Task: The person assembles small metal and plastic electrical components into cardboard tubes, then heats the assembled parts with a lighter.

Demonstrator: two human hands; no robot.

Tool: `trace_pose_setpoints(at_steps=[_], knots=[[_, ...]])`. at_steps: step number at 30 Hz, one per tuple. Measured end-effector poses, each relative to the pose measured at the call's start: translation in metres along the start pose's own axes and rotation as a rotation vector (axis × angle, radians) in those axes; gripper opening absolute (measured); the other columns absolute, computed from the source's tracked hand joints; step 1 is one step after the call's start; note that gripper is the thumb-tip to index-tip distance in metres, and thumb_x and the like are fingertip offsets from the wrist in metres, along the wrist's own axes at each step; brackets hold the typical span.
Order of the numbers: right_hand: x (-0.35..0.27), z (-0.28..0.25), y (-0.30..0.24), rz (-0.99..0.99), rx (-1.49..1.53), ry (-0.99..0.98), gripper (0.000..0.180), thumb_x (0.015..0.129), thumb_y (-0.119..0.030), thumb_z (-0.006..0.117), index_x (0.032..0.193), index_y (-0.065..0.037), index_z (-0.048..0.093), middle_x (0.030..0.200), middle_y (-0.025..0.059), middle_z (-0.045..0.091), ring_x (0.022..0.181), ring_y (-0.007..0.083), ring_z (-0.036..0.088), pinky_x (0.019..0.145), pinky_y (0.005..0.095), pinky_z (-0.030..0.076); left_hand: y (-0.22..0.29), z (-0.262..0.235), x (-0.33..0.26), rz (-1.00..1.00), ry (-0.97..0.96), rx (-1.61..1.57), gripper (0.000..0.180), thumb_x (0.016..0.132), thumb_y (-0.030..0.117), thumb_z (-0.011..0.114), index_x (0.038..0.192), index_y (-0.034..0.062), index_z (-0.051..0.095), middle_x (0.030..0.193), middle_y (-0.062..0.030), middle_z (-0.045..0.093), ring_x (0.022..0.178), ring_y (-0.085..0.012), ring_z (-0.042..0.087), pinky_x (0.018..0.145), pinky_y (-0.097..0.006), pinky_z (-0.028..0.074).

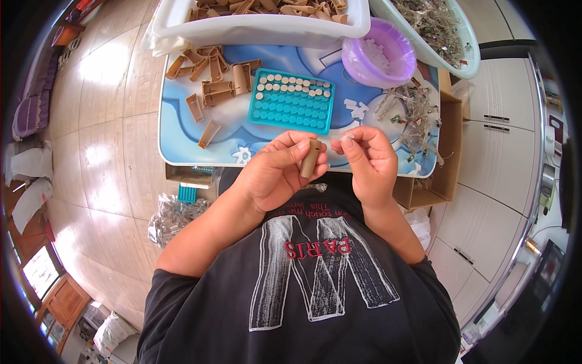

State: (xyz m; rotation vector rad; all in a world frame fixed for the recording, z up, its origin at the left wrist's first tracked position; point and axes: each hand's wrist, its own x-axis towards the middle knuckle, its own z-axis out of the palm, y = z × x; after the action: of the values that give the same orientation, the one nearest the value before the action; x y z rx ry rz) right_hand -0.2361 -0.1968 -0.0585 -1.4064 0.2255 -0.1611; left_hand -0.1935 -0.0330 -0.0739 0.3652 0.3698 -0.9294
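Left hand (267,173) grips a brown case (311,160), partly covered; right hand (371,162) pinches a pale piece (342,138), outline indistinct.

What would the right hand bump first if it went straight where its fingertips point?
Probably the left hand, which holds a brown piece, though depth is hard to judge.
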Motion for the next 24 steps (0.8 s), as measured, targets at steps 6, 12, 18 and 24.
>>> trace_pose_setpoints(at_steps=[6,12,18,24], knots=[[0.009,-0.003,-0.003,-0.493,-0.553,-0.145,0.008,0.079,0.001,0.064,0.084,0.0,0.059,0.084,0.0095,0.061,0.074,0.0193,0.059,0.067,0.0268,0.047,-0.002,-0.004,0.001,0.01,-0.025,-0.021,0.013,0.091,0.012,0.053,0.1,0.0026,0.055,0.1,-0.012,0.061,0.089,-0.0217,0.062,0.085,-0.035,0.051],[0.006,-0.001,-0.004,-0.546,-0.585,-0.146,0.012,0.074,0.002,0.067,0.083,0.0,0.06,0.083,0.0101,0.061,0.072,0.0227,0.059,0.063,0.0301,0.047,-0.004,-0.005,0.003,0.055,-0.073,0.007,0.012,0.091,0.008,0.051,0.101,0.0008,0.054,0.1,-0.0137,0.061,0.09,-0.0239,0.062,0.086,-0.035,0.05],[0.007,0.0,-0.002,-0.598,-0.595,-0.131,0.013,0.072,0.003,0.067,0.082,-0.001,0.061,0.083,0.0094,0.063,0.072,0.0227,0.059,0.062,0.0298,0.047,-0.002,0.006,0.0,0.05,-0.051,0.007,0.015,0.092,0.009,0.051,0.102,-0.0006,0.055,0.097,-0.0136,0.061,0.088,-0.0228,0.061,0.087,-0.036,0.049],[0.007,-0.004,0.002,-0.607,-0.633,-0.175,0.009,0.077,0.004,0.063,0.084,0.001,0.059,0.086,0.012,0.062,0.075,0.0221,0.06,0.067,0.0287,0.048,-0.002,0.024,-0.001,0.043,0.115,0.051,0.014,0.091,0.009,0.052,0.102,0.0009,0.056,0.082,-0.0081,0.06,0.077,-0.0172,0.059,0.088,-0.034,0.048]])
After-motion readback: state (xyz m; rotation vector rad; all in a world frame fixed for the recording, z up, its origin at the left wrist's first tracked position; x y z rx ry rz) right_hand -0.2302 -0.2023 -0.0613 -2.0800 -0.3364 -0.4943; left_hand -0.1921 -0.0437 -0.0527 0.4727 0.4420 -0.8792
